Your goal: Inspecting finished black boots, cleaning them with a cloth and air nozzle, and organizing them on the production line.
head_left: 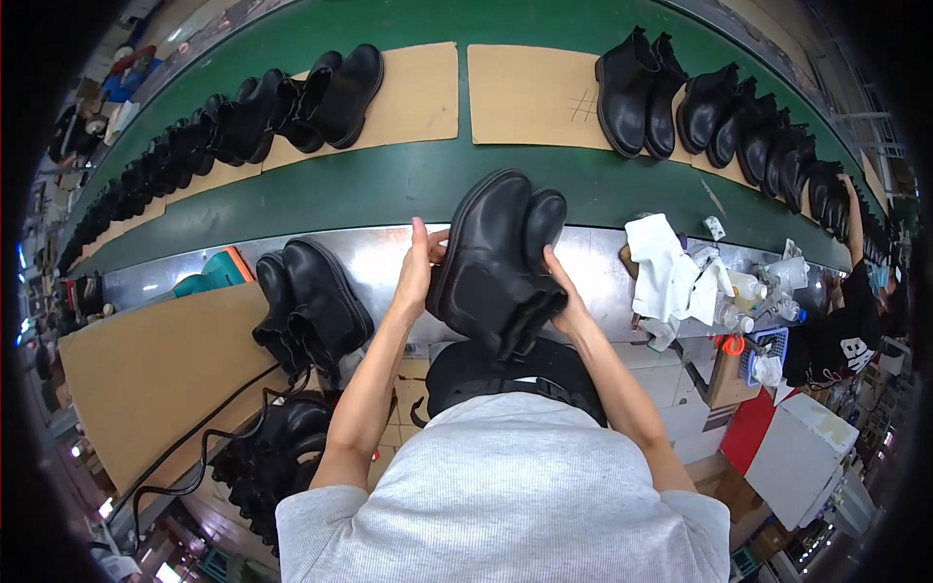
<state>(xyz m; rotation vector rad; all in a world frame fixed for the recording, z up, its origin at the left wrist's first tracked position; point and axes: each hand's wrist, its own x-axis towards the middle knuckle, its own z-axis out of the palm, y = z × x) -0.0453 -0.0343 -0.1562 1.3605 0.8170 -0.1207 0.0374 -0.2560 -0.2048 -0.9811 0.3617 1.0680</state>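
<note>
A pair of black ankle boots (486, 243) is pressed side by side between my hands, toes pointing away from me and openings toward my body. My left hand (416, 274) grips the left boot along its sole edge, thumb up and fingertips partly hidden behind it. On the other side, my right hand (571, 306) holds the smaller-looking right boot (544, 223), with its fingers mostly out of sight. The pair is held over the metal edge (588, 257) of the bench. Another pair of black boots (316, 291) rests to the left of my left forearm.
Rows of black boots (340, 97) stand on cardboard (418, 92) along the green surface (408, 180). White cloths (661, 262), bottles (746, 288) and a blue basket (770, 355) sit at right. A co-worker's arm (855, 219) reaches to the far-right boots. A cardboard sheet (155, 374) and cable (204, 447) lie left.
</note>
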